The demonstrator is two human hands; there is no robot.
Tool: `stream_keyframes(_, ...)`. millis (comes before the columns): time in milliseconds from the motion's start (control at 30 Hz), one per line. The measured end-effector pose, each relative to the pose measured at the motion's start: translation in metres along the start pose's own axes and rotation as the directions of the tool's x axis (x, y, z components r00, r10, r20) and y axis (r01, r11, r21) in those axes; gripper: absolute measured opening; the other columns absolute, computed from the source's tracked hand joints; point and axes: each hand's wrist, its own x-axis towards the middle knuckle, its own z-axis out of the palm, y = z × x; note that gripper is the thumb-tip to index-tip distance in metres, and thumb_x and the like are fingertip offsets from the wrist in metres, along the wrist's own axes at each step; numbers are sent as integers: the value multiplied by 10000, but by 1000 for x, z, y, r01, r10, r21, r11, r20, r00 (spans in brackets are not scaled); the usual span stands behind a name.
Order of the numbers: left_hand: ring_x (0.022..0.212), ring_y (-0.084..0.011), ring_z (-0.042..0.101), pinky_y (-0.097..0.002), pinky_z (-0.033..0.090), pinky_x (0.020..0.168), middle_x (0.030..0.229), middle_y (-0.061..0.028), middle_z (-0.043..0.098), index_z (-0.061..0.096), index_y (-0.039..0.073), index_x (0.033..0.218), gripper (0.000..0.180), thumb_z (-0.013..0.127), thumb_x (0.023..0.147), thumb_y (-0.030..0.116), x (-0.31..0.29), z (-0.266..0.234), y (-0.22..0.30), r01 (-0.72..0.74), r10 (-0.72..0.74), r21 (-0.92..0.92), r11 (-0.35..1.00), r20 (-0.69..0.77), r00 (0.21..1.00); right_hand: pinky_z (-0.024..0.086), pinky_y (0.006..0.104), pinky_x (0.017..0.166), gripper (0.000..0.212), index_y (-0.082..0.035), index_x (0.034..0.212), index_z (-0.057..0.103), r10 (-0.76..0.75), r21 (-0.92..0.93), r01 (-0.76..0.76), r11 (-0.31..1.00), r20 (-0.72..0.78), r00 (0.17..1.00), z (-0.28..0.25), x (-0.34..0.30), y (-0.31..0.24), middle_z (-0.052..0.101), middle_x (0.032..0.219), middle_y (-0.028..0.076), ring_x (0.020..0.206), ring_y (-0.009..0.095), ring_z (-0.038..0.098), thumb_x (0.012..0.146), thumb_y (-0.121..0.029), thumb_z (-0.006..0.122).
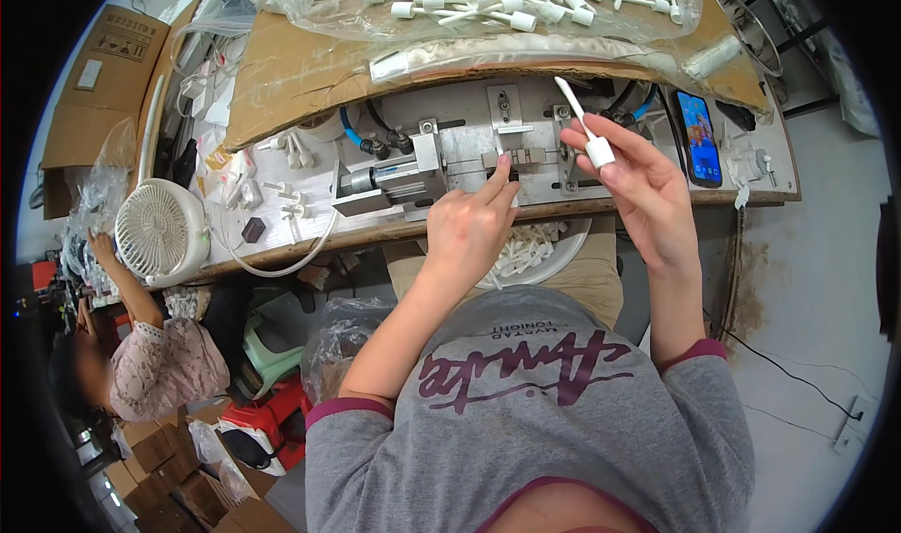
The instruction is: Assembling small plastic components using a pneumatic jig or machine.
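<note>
A white desk fan (161, 231), a smartphone (699, 137), cardboard boxes (94, 83) and a seated co-worker (155, 364) surround the bench.

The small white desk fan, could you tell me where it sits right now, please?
In the head view, the white desk fan stands at the bench's left end, left of the metal pneumatic fixture and the left hand.

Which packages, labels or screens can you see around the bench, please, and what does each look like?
Smartphone with lit colourful screen: right end of bench, flat.
Clear plastic bag of white applicator parts: top centre, on cardboard.
Brown cardboard box with a white rectangular label: far left.
Stacked brown cartons: lower left floor.
</note>
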Motion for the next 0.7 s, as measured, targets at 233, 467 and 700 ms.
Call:
stream_keyframes(233, 610, -224, 670, -306, 539, 592, 1182, -49, 716, 752, 115, 1024, 303, 815, 745, 218, 5, -12, -2, 20, -17, -52, 998, 61, 998, 572, 251, 711, 308, -13, 1071, 711, -324, -662, 317, 679, 116, 939, -5, -10, 13, 606, 1075, 75, 920, 152, 658, 773, 23, 779)
stream_keyframes(467, 848, -244, 699, -351, 552, 763, 1064, -88, 737, 741, 98, 1083, 245, 744, 839, 119, 100, -67, -27, -109, 54, -127, 986, -376, 925, 575, 330, 709, 269, -15, 1041, 653, -304, -833, 530, 157, 470, 829, -7, -21, 57, 628, 1309, 129, 886, 248, 708, 794, -71, 743)
stream_keyframes(700, 884, -292, 686, -401, 533, 828, 1040, -87, 737, 743, 112, 1103, 291, 748, 813, 135, 182, -44, -72, -130, 150, 98, 987, -239, 959, 518, 294, 509, 274, -46, 1010, 645, -234, -830, 542, -133, 558, 796, 0, -3, 88, 655, 1303, 94, 519, 206, 620, 757, -75, 743)
